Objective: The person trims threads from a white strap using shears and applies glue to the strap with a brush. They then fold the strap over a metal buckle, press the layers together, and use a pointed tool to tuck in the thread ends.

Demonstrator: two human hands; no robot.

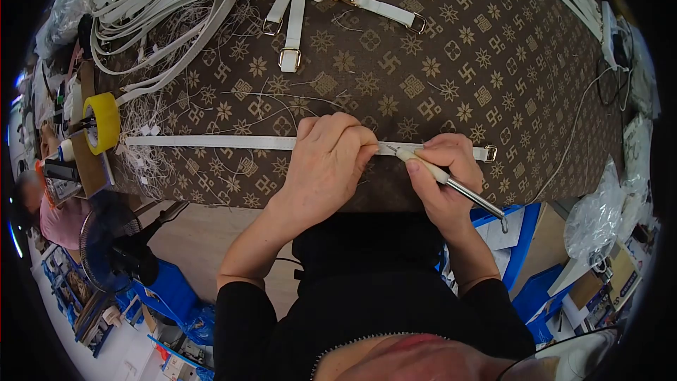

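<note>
A narrow white belt (pixel 211 142) lies stretched across the patterned cloth, its gold buckle (pixel 490 154) at the right end. My left hand (pixel 328 152) rests over the belt's middle, thumb and fingers pinched together at its edge. Whatever is between those fingertips is too small to make out. In my right hand (pixel 451 169) is a slim pen-like tool (pixel 458 187) with a cream front and a silver barrel ending in a small loop. Its tip points left, close above the belt beside my left fingertips. The right fingers also touch the belt.
More white belts (pixel 169 7) with gold buckles are heaped at the back left. Loose threads (pixel 144 159) gather around a roll of yellow tape (pixel 106 123). A black fan (pixel 109 250) stands below left, near a person in pink (pixel 63 222). Clear plastic bags (pixel 596 219) hang at right.
</note>
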